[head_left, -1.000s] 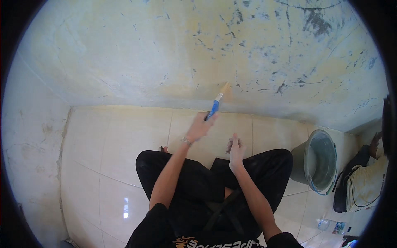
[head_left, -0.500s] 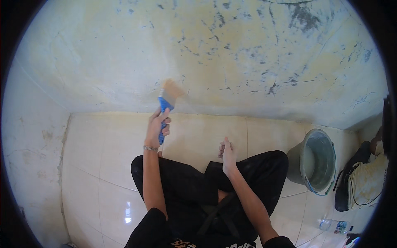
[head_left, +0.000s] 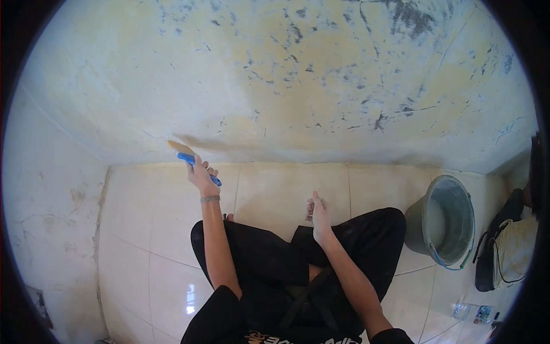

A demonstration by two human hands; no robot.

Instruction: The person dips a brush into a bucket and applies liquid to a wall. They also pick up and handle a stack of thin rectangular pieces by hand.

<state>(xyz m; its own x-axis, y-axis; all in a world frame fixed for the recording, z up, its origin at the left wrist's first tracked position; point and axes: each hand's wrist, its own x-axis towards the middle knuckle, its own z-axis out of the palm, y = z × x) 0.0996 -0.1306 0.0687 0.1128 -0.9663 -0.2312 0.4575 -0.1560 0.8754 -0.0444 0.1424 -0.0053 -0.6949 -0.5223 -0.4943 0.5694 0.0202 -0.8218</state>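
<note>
Since half a second ago, the left hand (head_left: 200,175) has slid the paintbrush (head_left: 189,157) further left along the bottom of the wall (head_left: 275,74). Its fingers are wrapped tight around the blue handle, and the bristles touch the wall just above the floor tiles (head_left: 143,229). To the right of the brush, the right hand (head_left: 318,213) rests loosely curled and holds nothing. Far right of the brush stands a grey bucket (head_left: 444,221).

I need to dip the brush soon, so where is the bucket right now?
In the head view the grey bucket stands on the tiled floor at the person's right, beside the right knee, near the wall's foot and a dark bag.
</note>
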